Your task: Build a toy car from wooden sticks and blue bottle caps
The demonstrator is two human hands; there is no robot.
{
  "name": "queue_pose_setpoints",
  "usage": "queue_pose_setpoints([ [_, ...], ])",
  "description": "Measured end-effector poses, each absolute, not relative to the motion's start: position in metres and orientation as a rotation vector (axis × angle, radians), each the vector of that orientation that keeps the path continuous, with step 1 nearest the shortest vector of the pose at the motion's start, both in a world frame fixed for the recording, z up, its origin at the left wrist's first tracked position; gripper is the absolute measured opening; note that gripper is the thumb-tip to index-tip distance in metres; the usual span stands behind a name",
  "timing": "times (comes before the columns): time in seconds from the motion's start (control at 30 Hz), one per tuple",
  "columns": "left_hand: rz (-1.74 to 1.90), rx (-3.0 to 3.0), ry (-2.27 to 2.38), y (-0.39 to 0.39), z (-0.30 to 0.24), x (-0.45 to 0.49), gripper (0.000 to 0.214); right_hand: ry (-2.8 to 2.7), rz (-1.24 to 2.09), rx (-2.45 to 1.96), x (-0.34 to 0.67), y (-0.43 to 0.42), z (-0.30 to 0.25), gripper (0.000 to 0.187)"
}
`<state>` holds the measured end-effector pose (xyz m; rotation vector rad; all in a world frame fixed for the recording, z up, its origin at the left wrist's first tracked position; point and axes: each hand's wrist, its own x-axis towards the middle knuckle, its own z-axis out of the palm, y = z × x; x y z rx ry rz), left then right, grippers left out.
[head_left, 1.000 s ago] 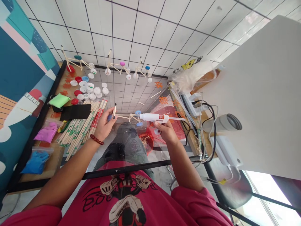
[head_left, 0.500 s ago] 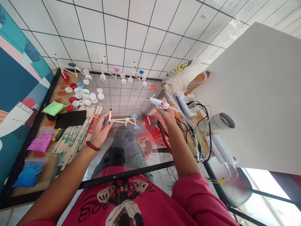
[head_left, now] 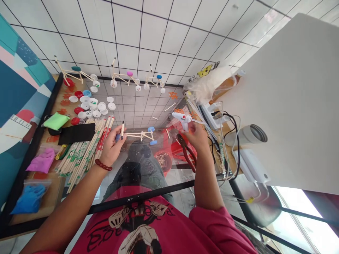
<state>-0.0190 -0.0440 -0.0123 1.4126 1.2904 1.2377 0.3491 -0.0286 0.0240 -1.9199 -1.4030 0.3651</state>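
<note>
My left hand (head_left: 113,146) pinches the left end of a small stick frame (head_left: 136,134) with blue bottle-cap wheels (head_left: 153,142). A short upright stick with dark tips (head_left: 122,129) rises by my fingertips, which partly cover another blue cap. On the right, a white hot glue gun (head_left: 182,117) has its nozzle pointing left and its handle in view. My right hand (head_left: 196,137) is just right of that handle, fingers apart; light contact with it cannot be ruled out. Red-handled pliers (head_left: 186,151) lie beside my right wrist.
Three finished-looking stick models (head_left: 129,78) stand along the table's far edge. Bottle caps (head_left: 92,104), chopsticks (head_left: 86,151) and bags of coloured clay (head_left: 30,197) are at left. A red bowl (head_left: 167,164) with stick pieces shows near the middle. Cables (head_left: 233,141) run along the right.
The glue gun has moved slightly right and down, and its handle now shows. My right hand has shifted right, off the handle. The left hand still holds the stick frame.
</note>
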Motion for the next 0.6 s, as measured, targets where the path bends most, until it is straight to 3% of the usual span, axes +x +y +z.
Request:
queue_pose_setpoints([
  [0.1,1.230,1.431,1.306,-0.044,-0.012,-0.019,0.058,-1.388,0.248,-1.806,0.317,-0.055,0.037,0.028],
  [0.17,1.236,1.452,1.316,-0.044,-0.011,-0.019,0.056,-1.661,0.417,-1.524,0.288,-0.060,0.039,0.016],
  [0.27,1.242,1.469,1.332,-0.044,-0.009,-0.019,0.055,-1.914,0.590,-1.204,0.252,-0.046,0.034,0.019],
  [0.4,1.228,1.464,1.342,-0.045,-0.006,-0.018,0.057,-1.972,0.706,-1.135,0.236,-0.023,0.019,0.028],
  [0.6,1.248,1.527,1.352,-0.045,-0.006,-0.019,0.053,-1.966,0.722,-1.067,0.234,-0.020,0.004,0.018],
])
